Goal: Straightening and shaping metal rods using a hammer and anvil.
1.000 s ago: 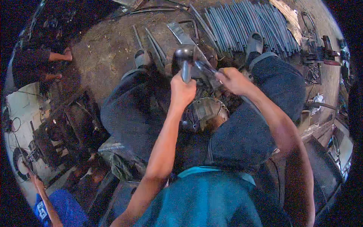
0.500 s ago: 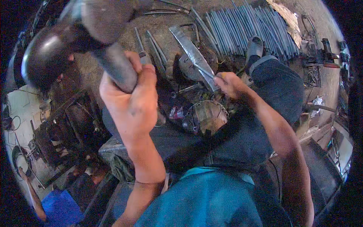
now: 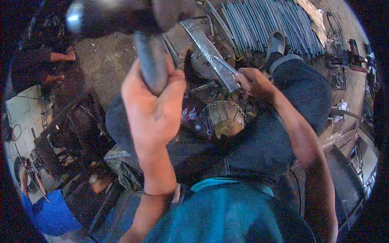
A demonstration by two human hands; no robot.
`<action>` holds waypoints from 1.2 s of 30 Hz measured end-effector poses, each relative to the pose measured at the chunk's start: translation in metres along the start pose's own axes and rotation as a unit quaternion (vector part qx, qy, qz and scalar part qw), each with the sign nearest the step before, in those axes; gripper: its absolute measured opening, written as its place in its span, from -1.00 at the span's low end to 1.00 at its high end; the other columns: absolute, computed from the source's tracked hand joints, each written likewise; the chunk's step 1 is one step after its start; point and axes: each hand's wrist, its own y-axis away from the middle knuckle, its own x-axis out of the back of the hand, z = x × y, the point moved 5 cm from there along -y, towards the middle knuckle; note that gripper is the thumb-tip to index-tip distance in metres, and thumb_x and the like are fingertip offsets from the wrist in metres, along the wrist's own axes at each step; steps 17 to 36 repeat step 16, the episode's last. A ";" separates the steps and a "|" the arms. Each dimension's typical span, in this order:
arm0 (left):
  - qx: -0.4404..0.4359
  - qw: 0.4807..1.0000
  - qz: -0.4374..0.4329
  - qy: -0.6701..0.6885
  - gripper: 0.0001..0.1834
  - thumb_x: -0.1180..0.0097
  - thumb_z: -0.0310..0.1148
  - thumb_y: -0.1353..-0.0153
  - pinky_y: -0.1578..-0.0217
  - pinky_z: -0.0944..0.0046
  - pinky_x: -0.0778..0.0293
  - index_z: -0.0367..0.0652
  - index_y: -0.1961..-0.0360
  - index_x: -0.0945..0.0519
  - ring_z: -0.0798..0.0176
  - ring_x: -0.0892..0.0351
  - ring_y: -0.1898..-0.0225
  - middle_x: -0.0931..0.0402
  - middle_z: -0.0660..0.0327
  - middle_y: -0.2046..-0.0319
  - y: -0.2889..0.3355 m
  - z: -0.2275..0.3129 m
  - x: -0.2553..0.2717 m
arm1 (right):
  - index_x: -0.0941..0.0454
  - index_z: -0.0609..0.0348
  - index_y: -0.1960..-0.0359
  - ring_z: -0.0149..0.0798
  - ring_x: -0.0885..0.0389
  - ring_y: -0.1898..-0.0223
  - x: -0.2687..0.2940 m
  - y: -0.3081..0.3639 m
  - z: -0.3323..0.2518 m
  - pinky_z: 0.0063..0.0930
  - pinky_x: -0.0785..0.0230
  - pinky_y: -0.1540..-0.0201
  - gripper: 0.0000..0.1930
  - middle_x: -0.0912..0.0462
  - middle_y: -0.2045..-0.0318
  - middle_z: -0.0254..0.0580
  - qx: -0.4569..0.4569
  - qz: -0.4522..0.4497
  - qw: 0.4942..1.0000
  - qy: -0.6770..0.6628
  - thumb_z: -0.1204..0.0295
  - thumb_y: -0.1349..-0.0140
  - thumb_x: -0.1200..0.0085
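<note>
My left hand (image 3: 154,101) is closed round the handle of a hammer (image 3: 152,60), raised close to the camera; its dark, blurred head fills the upper left. My right hand (image 3: 256,84) grips a slim metal rod (image 3: 225,65), whose far end meets a flat, silvery metal strip (image 3: 204,46). The strip slants across a round metal block (image 3: 201,65) on the ground in front of me. Whether the right fingers also touch the strip's near end I cannot tell. Closer to my legs sits a rounded metal housing (image 3: 222,117).
Many grey metal rods (image 3: 271,28) lie side by side at the back right, beside my sandalled foot (image 3: 276,44). Dark machinery (image 3: 73,129) stands on the left. Another person's feet (image 3: 60,56) show at upper left, and a person in blue (image 3: 56,212) is at lower left.
The hammer in my left hand has swung right and toward the top edge. My right hand keeps its hold on the rod against the strip, having shifted slightly right in view.
</note>
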 end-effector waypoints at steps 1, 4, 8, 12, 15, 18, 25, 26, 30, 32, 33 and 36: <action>-0.005 1.000 0.025 0.011 -0.91 -0.05 -0.61 -0.06 0.55 0.49 -0.26 -0.20 0.43 -0.42 0.55 -0.27 0.57 -0.36 0.34 0.60 0.001 0.015 0.006 | -0.50 0.25 0.29 -0.40 -0.47 0.57 -0.001 0.001 -0.008 -0.43 -0.33 0.51 -0.71 -0.52 0.59 -0.28 0.074 -0.006 0.981 0.181 0.27 -0.34 0.17; -0.037 0.995 0.047 0.078 -0.81 -0.10 -0.58 -0.08 0.84 0.47 -0.09 -0.14 0.31 -0.38 0.52 -0.15 0.83 -0.28 0.35 0.72 0.004 0.036 0.006 | -0.48 0.24 0.37 -0.38 -0.42 0.67 0.002 -0.007 0.004 -0.44 -0.29 0.58 -0.69 -0.45 0.67 -0.32 0.079 0.021 0.974 0.212 0.25 -0.35 0.17; -0.067 0.992 0.088 0.055 -0.89 -0.07 -0.62 -0.09 0.48 0.48 -0.31 -0.20 0.43 -0.41 0.52 -0.31 0.53 -0.37 0.34 0.57 -0.002 -0.010 -0.005 | -0.47 0.29 0.37 -0.41 -0.41 0.67 -0.002 -0.013 0.017 -0.41 -0.28 0.57 -0.67 -0.44 0.67 -0.24 -0.003 0.007 0.995 0.096 0.24 -0.34 0.15; -0.001 0.984 -0.049 -0.170 -0.89 -0.07 -0.51 0.03 0.38 0.25 -0.40 -0.27 0.43 -0.48 0.21 -0.46 0.51 -0.45 0.12 0.59 -0.001 -0.137 -0.048 | -0.49 0.29 0.26 -0.17 -0.52 0.47 -0.010 -0.011 -0.011 -0.24 -0.38 0.32 -0.73 -0.54 0.51 -0.02 0.044 0.012 0.971 0.233 0.29 -0.27 0.07; 0.000 0.975 -0.117 -0.190 -0.85 -0.06 -0.50 0.04 0.38 0.23 -0.41 -0.29 0.38 -0.52 0.13 -0.51 0.50 -0.48 0.01 0.56 -0.001 -0.141 -0.070 | -0.51 0.28 0.13 0.12 -0.58 0.19 -0.007 -0.001 -0.007 -0.17 -0.36 0.06 -0.68 -0.59 0.30 0.21 0.146 0.110 0.942 0.281 0.30 -0.19 0.00; 0.002 0.970 -0.160 -0.186 -0.82 -0.07 -0.49 0.03 0.37 0.22 -0.41 -0.30 0.35 -0.54 0.08 -0.53 0.48 -0.49 -0.04 0.53 0.005 -0.120 -0.073 | -0.51 0.28 0.13 0.12 -0.58 0.19 -0.001 0.000 -0.001 -0.17 -0.36 0.06 -0.68 -0.59 0.30 0.21 0.145 0.116 0.941 0.283 0.30 -0.19 0.00; 0.002 0.970 -0.160 -0.186 -0.82 -0.07 -0.49 0.03 0.37 0.22 -0.41 -0.30 0.35 -0.54 0.08 -0.53 0.48 -0.49 -0.04 0.53 0.005 -0.120 -0.073 | -0.51 0.28 0.13 0.12 -0.58 0.19 -0.001 0.000 -0.001 -0.17 -0.36 0.06 -0.68 -0.59 0.30 0.21 0.145 0.116 0.941 0.283 0.30 -0.19 0.00; 0.002 0.970 -0.160 -0.186 -0.82 -0.07 -0.49 0.03 0.37 0.22 -0.41 -0.30 0.35 -0.54 0.08 -0.53 0.48 -0.49 -0.04 0.53 0.005 -0.120 -0.073 | -0.51 0.28 0.13 0.12 -0.58 0.19 -0.001 0.000 -0.001 -0.17 -0.36 0.06 -0.68 -0.59 0.30 0.21 0.145 0.116 0.941 0.283 0.30 -0.19 0.00; 0.002 0.970 -0.160 -0.186 -0.82 -0.07 -0.49 0.03 0.37 0.22 -0.41 -0.30 0.35 -0.54 0.08 -0.53 0.48 -0.49 -0.04 0.53 0.005 -0.120 -0.073 | -0.51 0.28 0.13 0.12 -0.58 0.19 -0.001 0.000 -0.001 -0.17 -0.36 0.06 -0.68 -0.59 0.30 0.21 0.145 0.116 0.941 0.283 0.30 -0.19 0.00; 0.002 0.970 -0.160 -0.186 -0.82 -0.07 -0.49 0.03 0.37 0.22 -0.41 -0.30 0.35 -0.54 0.08 -0.53 0.48 -0.49 -0.04 0.53 0.005 -0.120 -0.073 | -0.51 0.28 0.13 0.12 -0.58 0.19 -0.001 0.000 -0.001 -0.17 -0.36 0.06 -0.68 -0.59 0.30 0.21 0.145 0.116 0.941 0.283 0.30 -0.19 0.00; 0.002 0.970 -0.160 -0.186 -0.82 -0.07 -0.49 0.03 0.37 0.22 -0.41 -0.30 0.35 -0.54 0.08 -0.53 0.48 -0.49 -0.04 0.53 0.005 -0.120 -0.073 | -0.51 0.28 0.13 0.12 -0.58 0.19 -0.001 0.000 -0.001 -0.17 -0.36 0.06 -0.68 -0.59 0.30 0.21 0.145 0.116 0.941 0.283 0.30 -0.19 0.00; 0.002 0.970 -0.160 -0.186 -0.82 -0.07 -0.49 0.03 0.37 0.22 -0.41 -0.30 0.35 -0.54 0.08 -0.53 0.48 -0.49 -0.04 0.53 0.005 -0.120 -0.073 | -0.51 0.28 0.13 0.12 -0.58 0.19 -0.001 0.000 -0.001 -0.17 -0.36 0.06 -0.68 -0.59 0.30 0.21 0.145 0.116 0.941 0.283 0.30 -0.19 0.00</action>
